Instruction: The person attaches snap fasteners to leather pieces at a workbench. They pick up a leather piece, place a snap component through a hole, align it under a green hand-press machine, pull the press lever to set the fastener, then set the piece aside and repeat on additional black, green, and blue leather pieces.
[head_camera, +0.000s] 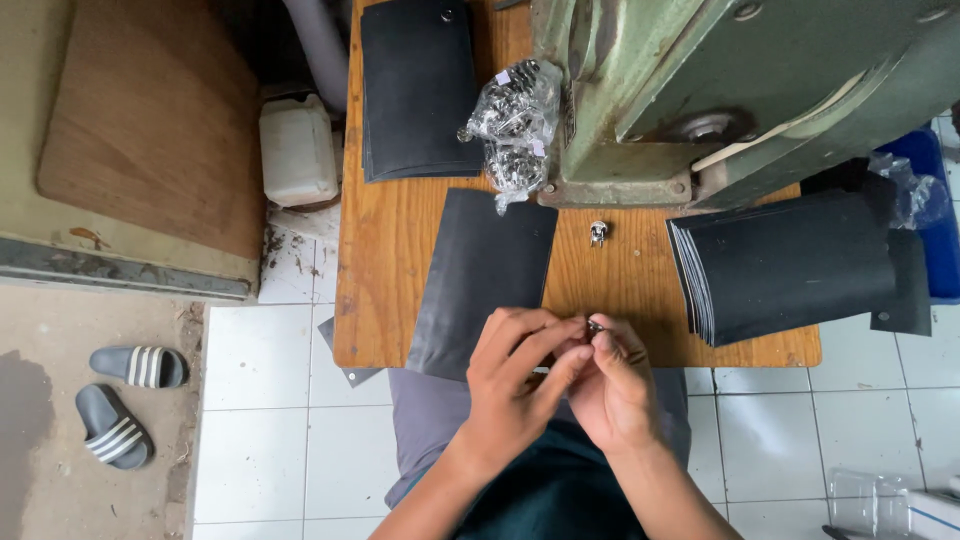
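Both my hands meet near the table's front edge, fingertips pinched together on a small metal snap fastener (594, 326). My left hand (515, 385) and my right hand (612, 385) both grip it. Just left of them a single black leather piece (482, 275) lies on the wooden table (385, 260), its lower end hanging over the edge. Another loose metal fastener (598, 232) rests on the table above my hands.
A green metal press machine (720, 80) fills the back right. Beside it lies a clear bag of metal fasteners (513, 125). A stack of black pieces (418, 90) sits at the back, another fanned stack (790, 265) at right. A white jerrycan (297, 148) and grey sandals (120, 400) are on the floor.
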